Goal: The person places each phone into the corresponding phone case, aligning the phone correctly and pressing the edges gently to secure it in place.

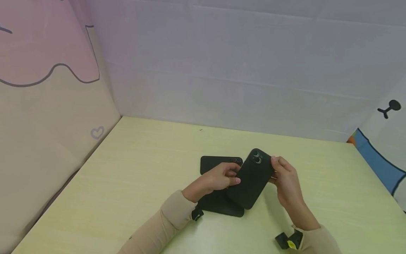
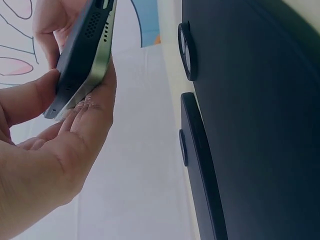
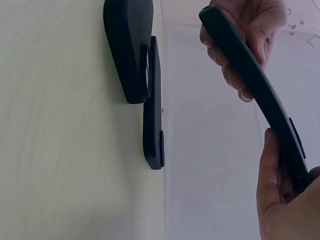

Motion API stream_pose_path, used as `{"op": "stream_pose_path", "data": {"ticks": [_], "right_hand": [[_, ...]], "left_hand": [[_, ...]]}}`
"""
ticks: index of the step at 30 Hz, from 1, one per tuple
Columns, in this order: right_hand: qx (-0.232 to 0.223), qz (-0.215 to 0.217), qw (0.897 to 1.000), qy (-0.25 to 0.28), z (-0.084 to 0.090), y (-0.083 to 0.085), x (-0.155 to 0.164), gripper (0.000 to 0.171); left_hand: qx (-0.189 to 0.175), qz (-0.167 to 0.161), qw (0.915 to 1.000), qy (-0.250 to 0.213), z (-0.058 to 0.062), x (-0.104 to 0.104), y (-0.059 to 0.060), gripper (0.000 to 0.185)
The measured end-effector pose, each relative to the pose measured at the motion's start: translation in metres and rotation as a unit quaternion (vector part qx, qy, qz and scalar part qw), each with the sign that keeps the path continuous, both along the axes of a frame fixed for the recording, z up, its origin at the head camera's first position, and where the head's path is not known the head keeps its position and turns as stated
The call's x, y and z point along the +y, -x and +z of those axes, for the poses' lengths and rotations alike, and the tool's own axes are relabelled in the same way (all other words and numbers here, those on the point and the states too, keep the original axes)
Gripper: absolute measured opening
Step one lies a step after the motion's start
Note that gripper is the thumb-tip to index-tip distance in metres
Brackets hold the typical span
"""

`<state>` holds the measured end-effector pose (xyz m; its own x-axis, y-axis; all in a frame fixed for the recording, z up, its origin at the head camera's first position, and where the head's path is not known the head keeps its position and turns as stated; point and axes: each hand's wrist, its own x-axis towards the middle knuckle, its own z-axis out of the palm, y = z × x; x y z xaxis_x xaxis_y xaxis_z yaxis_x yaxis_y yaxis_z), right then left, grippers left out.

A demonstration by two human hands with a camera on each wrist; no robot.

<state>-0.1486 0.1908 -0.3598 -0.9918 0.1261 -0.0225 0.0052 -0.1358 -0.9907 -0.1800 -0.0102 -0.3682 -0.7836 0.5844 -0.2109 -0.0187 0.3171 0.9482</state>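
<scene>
A pale yellow-green tabletop (image 1: pixel 133 183) fills the lower part of the head view, walled in by a grey-white back panel (image 1: pixel 241 70) and a pink and beige side panel (image 1: pixel 47 106) on the left. Two black phone cases lie flat on the tabletop near its middle: the nearer case (image 1: pixel 219 206) sits partly under the hands, and the farther case (image 1: pixel 215 163) lies just behind it, the two overlapping at their edges in the right wrist view. Above them, lifted clear of the tabletop and tilted, is a phone in a black case (image 1: pixel 252 178), its back with two camera rings turned up toward the head camera. The left hand (image 1: pixel 219 180) grips its left long edge, thumb on top and fingers curled beneath; the left wrist view shows a greenish metal edge of the phone standing out of the case at one corner. The right hand (image 1: pixel 287 181) holds the opposite edge, fingers wrapped round it.
</scene>
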Motion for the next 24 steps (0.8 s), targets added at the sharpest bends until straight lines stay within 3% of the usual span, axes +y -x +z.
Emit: {"op": "stream_pose_path", "data": {"ticks": [8, 12, 17, 19, 24], "right_hand": [[-0.015, -0.045, 0.998, 0.033, 0.001, -0.002, 0.0, 0.028], [-0.03, -0.083, 0.993, 0.083, 0.001, -0.002, 0.0, 0.027], [-0.024, -0.111, 0.983, 0.145, 0.001, 0.0, 0.001, 0.025], [-0.018, -0.106, 0.981, 0.164, 0.0, 0.0, 0.002, 0.023], [0.014, -0.065, 0.976, 0.209, -0.003, 0.0, 0.005, 0.019]], "left_hand": [[0.003, 0.019, 0.9998, 0.0, 0.0, -0.001, 0.001, 0.035], [0.017, 0.049, 0.9986, -0.011, -0.004, -0.003, 0.007, 0.032], [0.005, 0.093, 0.9939, -0.06, -0.005, -0.008, 0.012, 0.032], [0.018, 0.114, 0.9904, -0.076, -0.004, -0.009, 0.012, 0.031], [0.09, 0.156, 0.9802, -0.082, -0.006, -0.008, 0.013, 0.028]]}}
